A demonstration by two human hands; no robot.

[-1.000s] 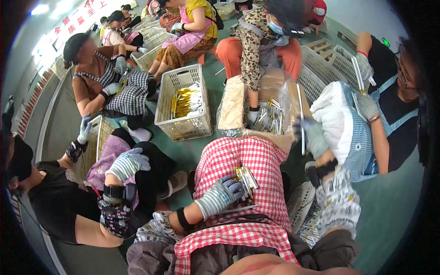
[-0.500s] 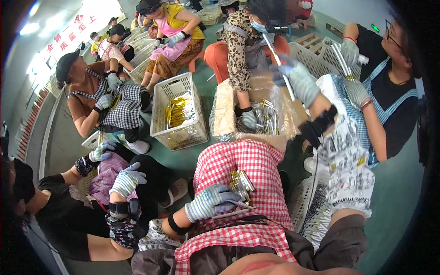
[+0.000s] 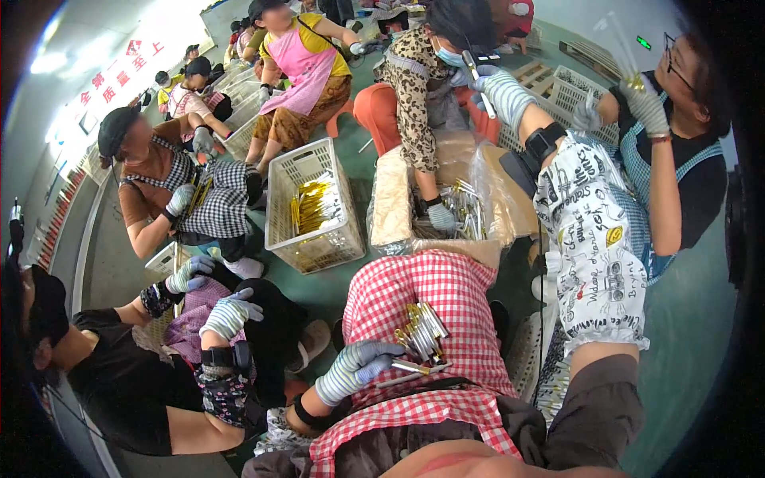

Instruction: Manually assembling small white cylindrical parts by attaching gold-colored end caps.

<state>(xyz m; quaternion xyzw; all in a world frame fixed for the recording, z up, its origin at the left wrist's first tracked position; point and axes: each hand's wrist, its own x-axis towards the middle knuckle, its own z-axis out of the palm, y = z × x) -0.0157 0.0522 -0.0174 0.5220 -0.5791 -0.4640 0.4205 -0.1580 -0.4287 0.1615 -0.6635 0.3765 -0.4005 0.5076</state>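
My right hand (image 3: pixel 507 94), in a striped glove, is raised at the upper right of centre. It is closed around a slim silver-white tube (image 3: pixel 489 107), which shows on both sides of the fingers. My left hand (image 3: pixel 355 374), gloved alike, lies over my red-checked apron (image 3: pixel 446 295) with its fingers stretched out. Close to its fingertips lies a silver tube with a gold end (image 3: pixel 411 367). Another thin grey tube (image 3: pixel 414 376) rests just below. A small heap of silver and gold tubes (image 3: pixel 424 331) sits on my lap beyond that hand.
A plastic-lined carton (image 3: pixel 392 203) of silver tubes stands ahead, a co-worker's gloved hand (image 3: pixel 441 217) in it. Left of it is a white crate (image 3: pixel 315 247) with gold and silver tubes. Another crate (image 3: pixel 522 358) is by my right leg. Co-workers sit close on both sides.
My right hand has moved up with the tube, which now stands more upright. My left hand has shifted slightly, uncovering more of the tube near it. The co-worker at right has raised a hand.
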